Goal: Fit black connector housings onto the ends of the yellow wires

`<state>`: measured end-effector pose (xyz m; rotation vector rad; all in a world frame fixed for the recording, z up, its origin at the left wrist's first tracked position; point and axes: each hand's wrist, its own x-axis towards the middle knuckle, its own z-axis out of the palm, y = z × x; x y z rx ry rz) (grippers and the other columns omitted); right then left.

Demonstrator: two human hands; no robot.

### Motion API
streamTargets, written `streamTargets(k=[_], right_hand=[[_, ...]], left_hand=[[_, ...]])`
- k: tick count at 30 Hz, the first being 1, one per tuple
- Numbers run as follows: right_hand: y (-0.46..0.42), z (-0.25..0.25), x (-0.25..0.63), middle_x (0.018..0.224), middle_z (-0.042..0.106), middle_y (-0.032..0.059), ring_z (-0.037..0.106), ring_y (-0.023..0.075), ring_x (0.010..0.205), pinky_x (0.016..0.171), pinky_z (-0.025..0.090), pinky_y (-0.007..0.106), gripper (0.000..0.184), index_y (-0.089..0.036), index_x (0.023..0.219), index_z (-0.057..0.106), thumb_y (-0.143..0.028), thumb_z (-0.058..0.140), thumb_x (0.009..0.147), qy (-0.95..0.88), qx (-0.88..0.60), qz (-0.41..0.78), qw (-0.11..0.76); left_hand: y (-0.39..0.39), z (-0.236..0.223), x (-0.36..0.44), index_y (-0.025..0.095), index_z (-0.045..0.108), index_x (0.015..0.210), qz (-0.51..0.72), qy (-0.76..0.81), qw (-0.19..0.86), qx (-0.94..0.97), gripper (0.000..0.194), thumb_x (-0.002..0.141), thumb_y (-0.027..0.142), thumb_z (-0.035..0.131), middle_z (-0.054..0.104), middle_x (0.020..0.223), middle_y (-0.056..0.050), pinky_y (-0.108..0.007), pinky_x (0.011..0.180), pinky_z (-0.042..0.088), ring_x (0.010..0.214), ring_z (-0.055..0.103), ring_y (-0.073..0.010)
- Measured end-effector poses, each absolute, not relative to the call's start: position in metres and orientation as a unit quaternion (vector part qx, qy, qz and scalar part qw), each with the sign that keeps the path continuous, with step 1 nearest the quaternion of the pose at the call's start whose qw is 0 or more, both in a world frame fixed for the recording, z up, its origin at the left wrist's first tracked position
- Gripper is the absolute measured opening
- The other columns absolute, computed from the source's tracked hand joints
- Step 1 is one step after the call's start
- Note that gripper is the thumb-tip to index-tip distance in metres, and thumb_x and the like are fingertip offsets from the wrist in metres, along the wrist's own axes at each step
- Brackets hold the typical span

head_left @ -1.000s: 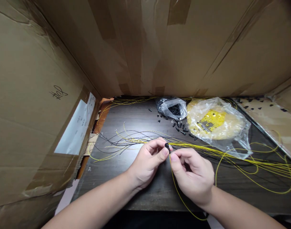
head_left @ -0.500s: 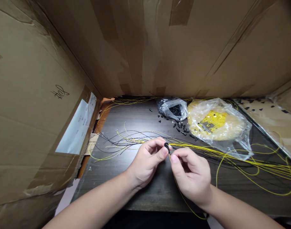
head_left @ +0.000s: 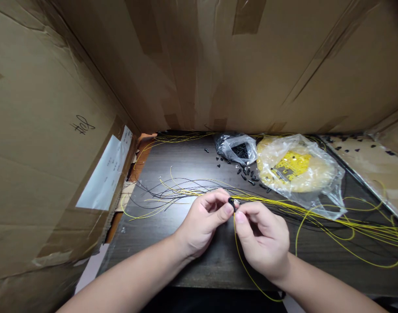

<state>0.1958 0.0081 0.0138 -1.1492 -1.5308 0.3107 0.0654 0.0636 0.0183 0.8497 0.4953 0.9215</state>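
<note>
My left hand pinches a small black looped part between thumb and forefinger, just above the table. A thin yellow wire hangs from that part and curves down past the table's front edge. My right hand is closed in a pinch right beside the black part, its thumb and forefinger tips together. A tiny pale bit shows between the two hands. What the right fingertips grip is too small to make out. Behind the hands runs a bundle of yellow wires with black wires among them.
Small black pieces lie scattered near a clear bag of black parts. A larger clear bag holds yellow pieces. Cardboard walls enclose the dark table at the back and left. Wire loops spread rightward.
The black part and my left fingertips have shifted slightly right, closer to my right hand. The hanging yellow wire has swung a little left in its upper part.
</note>
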Motion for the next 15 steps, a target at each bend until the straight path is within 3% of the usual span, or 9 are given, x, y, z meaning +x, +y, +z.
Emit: streamTargets(k=[7, 15], right_hand=[[0.0091, 0.0149, 0.1970, 0.058, 0.047, -0.0053, 0.042, 0.0066, 0.045, 0.046, 0.036, 0.020, 0.009, -0.017, 0.085, 0.056, -0.009, 0.053, 0.088, -0.671, -0.461, 0.166, 0.557], [0.0091, 0.0147, 0.1969, 0.058, 0.050, -0.0046, 0.046, 0.0074, 0.047, 0.048, 0.037, 0.021, 0.010, -0.017, 0.083, 0.056, -0.009, 0.054, 0.088, -0.665, -0.466, 0.171, 0.558]], left_hand=[[0.0644, 0.0209, 0.0637, 0.014, 0.065, 0.072, 0.434, 0.229, 0.780, 0.388, 0.022, 0.077, 0.029, 0.080, 0.055, 0.082, 0.000, -0.027, 0.079, 0.040, 0.076, 0.052, -0.0109], [0.0639, 0.0211, 0.0647, 0.015, 0.063, 0.073, 0.422, 0.232, 0.787, 0.386, 0.021, 0.078, 0.028, 0.079, 0.056, 0.078, 0.000, -0.026, 0.079, 0.041, 0.074, 0.052, -0.0106]])
